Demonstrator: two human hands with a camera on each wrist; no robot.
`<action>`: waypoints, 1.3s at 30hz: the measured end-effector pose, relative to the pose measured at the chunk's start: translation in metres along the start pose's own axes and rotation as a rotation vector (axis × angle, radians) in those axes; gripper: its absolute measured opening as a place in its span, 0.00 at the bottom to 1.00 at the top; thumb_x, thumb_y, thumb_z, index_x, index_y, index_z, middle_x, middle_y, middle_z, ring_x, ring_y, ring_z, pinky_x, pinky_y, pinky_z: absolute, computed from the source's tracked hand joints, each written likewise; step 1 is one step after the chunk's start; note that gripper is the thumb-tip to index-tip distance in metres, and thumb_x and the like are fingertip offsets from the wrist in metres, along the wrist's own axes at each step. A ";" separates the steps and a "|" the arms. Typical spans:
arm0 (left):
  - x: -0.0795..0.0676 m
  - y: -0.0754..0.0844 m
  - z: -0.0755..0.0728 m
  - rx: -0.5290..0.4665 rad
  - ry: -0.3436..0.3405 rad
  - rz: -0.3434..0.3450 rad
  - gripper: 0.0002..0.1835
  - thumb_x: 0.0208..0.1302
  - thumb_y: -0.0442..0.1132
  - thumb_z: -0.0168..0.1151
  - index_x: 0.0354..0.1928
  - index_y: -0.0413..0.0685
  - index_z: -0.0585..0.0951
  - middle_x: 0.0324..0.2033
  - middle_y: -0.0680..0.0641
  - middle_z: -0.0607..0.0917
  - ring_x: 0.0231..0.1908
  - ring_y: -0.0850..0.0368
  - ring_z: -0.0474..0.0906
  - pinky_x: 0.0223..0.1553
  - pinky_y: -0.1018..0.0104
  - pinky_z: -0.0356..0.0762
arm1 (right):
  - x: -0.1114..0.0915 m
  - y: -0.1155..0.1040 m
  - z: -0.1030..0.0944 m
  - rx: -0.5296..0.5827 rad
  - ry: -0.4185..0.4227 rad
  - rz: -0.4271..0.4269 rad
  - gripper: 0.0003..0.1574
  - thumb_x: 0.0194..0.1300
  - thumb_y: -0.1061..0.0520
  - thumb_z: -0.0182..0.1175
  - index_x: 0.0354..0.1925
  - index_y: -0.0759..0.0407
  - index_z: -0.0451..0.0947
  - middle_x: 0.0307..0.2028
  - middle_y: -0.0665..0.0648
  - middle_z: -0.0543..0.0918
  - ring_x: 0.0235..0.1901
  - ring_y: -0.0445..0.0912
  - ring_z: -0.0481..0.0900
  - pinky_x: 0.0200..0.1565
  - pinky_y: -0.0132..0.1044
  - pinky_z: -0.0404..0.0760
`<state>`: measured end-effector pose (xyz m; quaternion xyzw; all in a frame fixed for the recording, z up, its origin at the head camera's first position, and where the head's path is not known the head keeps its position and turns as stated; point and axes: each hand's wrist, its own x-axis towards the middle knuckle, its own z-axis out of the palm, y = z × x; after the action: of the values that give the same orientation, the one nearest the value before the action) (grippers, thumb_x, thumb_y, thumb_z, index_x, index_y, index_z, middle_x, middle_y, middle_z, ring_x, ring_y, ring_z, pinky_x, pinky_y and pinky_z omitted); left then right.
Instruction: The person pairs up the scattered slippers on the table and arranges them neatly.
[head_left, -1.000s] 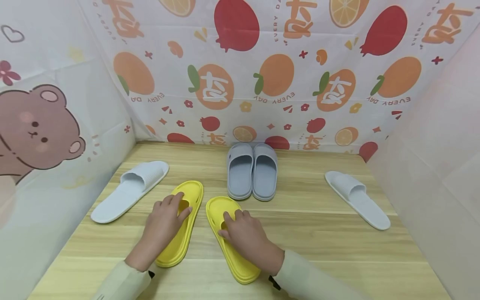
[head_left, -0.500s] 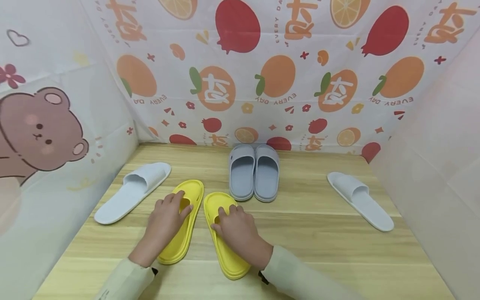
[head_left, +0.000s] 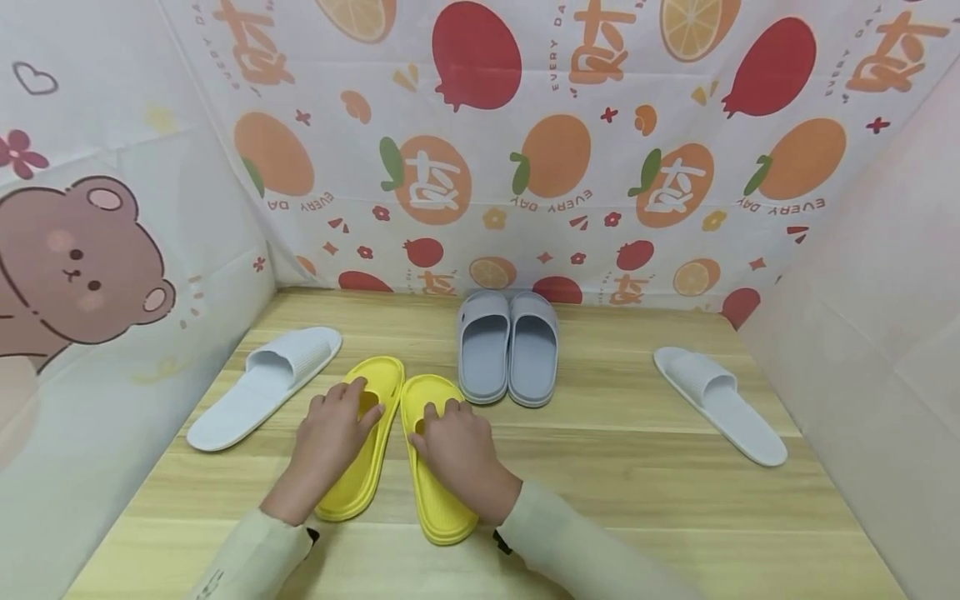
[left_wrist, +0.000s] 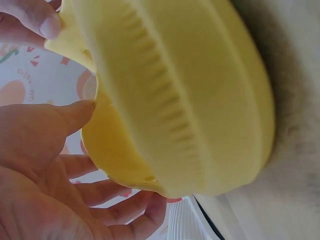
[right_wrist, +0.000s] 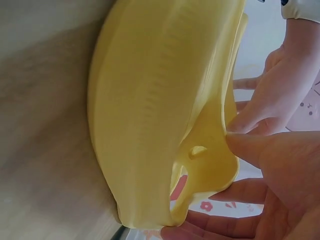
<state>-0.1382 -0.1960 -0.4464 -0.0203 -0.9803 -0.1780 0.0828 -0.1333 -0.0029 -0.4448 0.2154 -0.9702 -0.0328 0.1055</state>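
Note:
Two yellow slippers lie on the wooden floor in the head view, toes close together and heels apart. My left hand [head_left: 330,433] holds the left yellow slipper [head_left: 351,492] by its strap. In the left wrist view the thumb is at the rim of the strap opening and the fingers [left_wrist: 105,192] lie along the strap's outside. My right hand [head_left: 461,454] grips the strap of the right yellow slipper [head_left: 442,512]. The right wrist view shows that strap [right_wrist: 215,145] between thumb and fingers. Both hands partly cover the straps from above.
A pair of grey slippers [head_left: 483,358] stands side by side against the fruit-print back wall [head_left: 495,175]. One white slipper [head_left: 232,412] lies slanted at the left, another white slipper [head_left: 742,421] at the right. Pale side walls bound the wooden floor [head_left: 637,500].
My right hand has slid the right yellow slipper leftward and a little forward, closer to the left one, and turned it straighter. The left hand and its slipper have hardly moved.

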 end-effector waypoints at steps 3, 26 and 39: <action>0.003 -0.001 -0.001 0.000 0.001 -0.004 0.31 0.72 0.50 0.61 0.67 0.34 0.70 0.57 0.26 0.77 0.49 0.25 0.75 0.38 0.31 0.78 | 0.005 -0.002 0.001 -0.007 0.012 0.011 0.32 0.69 0.29 0.56 0.52 0.50 0.84 0.32 0.54 0.83 0.29 0.46 0.79 0.21 0.39 0.78; 0.019 -0.006 -0.001 -0.016 -0.034 -0.078 0.31 0.74 0.50 0.58 0.68 0.36 0.68 0.59 0.24 0.74 0.52 0.22 0.72 0.41 0.27 0.75 | 0.057 -0.009 0.009 -0.080 0.051 0.039 0.30 0.71 0.30 0.54 0.42 0.53 0.86 0.29 0.53 0.84 0.29 0.46 0.82 0.25 0.38 0.81; 0.027 -0.005 -0.001 -0.003 -0.032 -0.086 0.31 0.74 0.49 0.58 0.68 0.36 0.67 0.57 0.26 0.75 0.51 0.23 0.72 0.40 0.29 0.76 | 0.081 -0.009 0.013 -0.050 0.004 0.065 0.30 0.71 0.31 0.55 0.43 0.55 0.85 0.30 0.55 0.84 0.30 0.47 0.82 0.26 0.40 0.82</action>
<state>-0.1650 -0.2008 -0.4426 0.0190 -0.9812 -0.1825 0.0592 -0.2044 -0.0450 -0.4430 0.1813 -0.9754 -0.0530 0.1137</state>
